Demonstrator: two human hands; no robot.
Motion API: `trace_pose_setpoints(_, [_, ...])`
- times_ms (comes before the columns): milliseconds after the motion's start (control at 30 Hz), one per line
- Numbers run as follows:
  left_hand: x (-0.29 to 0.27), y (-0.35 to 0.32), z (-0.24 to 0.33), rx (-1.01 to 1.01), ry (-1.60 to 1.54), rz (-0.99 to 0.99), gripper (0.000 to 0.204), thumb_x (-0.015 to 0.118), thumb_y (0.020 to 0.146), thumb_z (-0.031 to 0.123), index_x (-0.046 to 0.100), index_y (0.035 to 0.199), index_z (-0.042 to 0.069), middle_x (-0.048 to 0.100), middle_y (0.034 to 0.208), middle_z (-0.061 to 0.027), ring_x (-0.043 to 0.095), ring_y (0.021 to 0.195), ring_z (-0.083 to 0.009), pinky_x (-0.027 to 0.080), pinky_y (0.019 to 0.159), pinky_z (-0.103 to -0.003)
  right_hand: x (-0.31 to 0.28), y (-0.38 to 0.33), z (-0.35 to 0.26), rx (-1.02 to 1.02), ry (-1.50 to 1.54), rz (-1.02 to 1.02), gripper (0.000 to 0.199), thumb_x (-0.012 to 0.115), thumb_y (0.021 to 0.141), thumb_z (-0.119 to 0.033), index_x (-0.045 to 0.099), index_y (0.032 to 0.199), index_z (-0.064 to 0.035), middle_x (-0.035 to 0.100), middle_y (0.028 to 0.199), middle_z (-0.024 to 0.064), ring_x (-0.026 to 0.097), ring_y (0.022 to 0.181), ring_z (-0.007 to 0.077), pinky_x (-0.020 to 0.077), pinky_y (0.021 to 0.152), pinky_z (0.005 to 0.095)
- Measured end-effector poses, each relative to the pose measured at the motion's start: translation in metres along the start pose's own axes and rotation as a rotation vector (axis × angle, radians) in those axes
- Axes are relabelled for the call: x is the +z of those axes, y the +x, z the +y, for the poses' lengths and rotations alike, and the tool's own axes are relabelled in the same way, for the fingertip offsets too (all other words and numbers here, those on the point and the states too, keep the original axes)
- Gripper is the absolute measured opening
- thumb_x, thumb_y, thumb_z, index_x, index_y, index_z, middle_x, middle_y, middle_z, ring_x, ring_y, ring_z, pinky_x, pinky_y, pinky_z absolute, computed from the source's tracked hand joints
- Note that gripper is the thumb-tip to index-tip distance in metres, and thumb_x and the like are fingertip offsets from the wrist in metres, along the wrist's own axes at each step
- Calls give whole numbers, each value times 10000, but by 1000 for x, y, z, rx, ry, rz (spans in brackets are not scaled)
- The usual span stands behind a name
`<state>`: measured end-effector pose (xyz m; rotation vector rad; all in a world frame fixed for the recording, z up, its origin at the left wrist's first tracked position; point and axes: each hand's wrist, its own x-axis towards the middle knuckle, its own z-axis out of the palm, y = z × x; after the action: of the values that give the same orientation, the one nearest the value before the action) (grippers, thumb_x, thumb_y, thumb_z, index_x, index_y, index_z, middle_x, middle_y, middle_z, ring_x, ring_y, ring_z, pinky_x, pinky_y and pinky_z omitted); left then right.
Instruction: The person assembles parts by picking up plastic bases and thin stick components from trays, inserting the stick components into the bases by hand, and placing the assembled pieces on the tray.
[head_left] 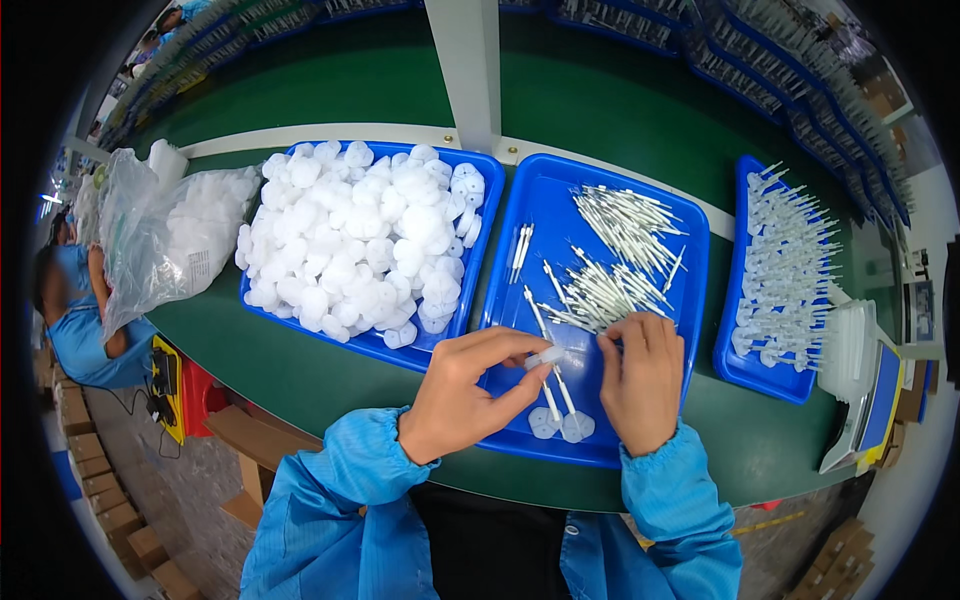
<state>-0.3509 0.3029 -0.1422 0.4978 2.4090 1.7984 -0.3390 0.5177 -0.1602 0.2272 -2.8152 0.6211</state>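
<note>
Because it looked thin and small, the white plastic disc would probably have weighed almost nothing, felt smooth and a little slippery, and flexed slightly under a hard squeeze. Its rim seemed the best place to take hold, a light pinch leaving the centre free. The slender white rods appeared stiff but easier to damage, with fine dark ends that called for a grip along the pale shaft.

The disc was tilted, milky and translucent, above the lower part of the middle blue tray. The left hand held it, thumb and index finger pinched on it. At three o'clock from the disc, the right hand had its fingers bent and drawn narrow beside the rods; whether they gripped one, I could not tell.

At six o'clock, two flat discs lay near the tray's edge, round and faintly lined, a rod running up from each. The rods lay heaped toward one o'clock. At ten o'clock, a second blue tray bore a deep pile of similar discs, and beyond it sat a clear plastic bag. Toward two o'clock, a third blue tray carried upright rods on disc bases.
</note>
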Motion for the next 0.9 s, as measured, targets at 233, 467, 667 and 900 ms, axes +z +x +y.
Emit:
trace_pose_setpoints(233, [2, -1, -4, -138, -228, -37, 214, 734, 947, 31, 719, 1137, -66, 767, 1046, -152, 745, 918, -172, 595, 815, -287, -44, -9, -17, 58, 553, -67, 204, 744, 855, 59, 718, 1052, 14, 687, 869, 157, 660, 787, 327, 524, 678, 402])
trace_pose_setpoints(467, [2, -2, -6, -274, -403, -77, 249, 720, 965, 38, 690, 1188, -68, 765, 1054, -155, 744, 951, -175, 599, 847, -290, -35, -15, -16, -147, 360, -28, 296, 795, 805, 46, 743, 1093, 11, 679, 889, 124, 638, 773, 289, 524, 651, 380])
trace_pose_setpoints(667, [2, -2, -4, -223, -330, -67, 250, 727, 948, 2, 689, 1182, -78, 761, 1087, -171, 746, 980, -194, 607, 866, -302, -31, -16, -14, -142, 326, 10, 282, 825, 778, 20, 770, 1052, -21, 639, 862, 102, 620, 751, 262, 519, 626, 368])
trace_pose_setpoints(900, [5, -2, -7, -63, -204, 15, 224, 782, 889, 11, 741, 1100, -52, 762, 1028, -176, 767, 902, -228, 641, 789, -333, -34, -13, -11, -121, 398, -32, 244, 837, 778, 5, 774, 1013, -16, 633, 883, 101, 597, 739, 251, 493, 618, 357])
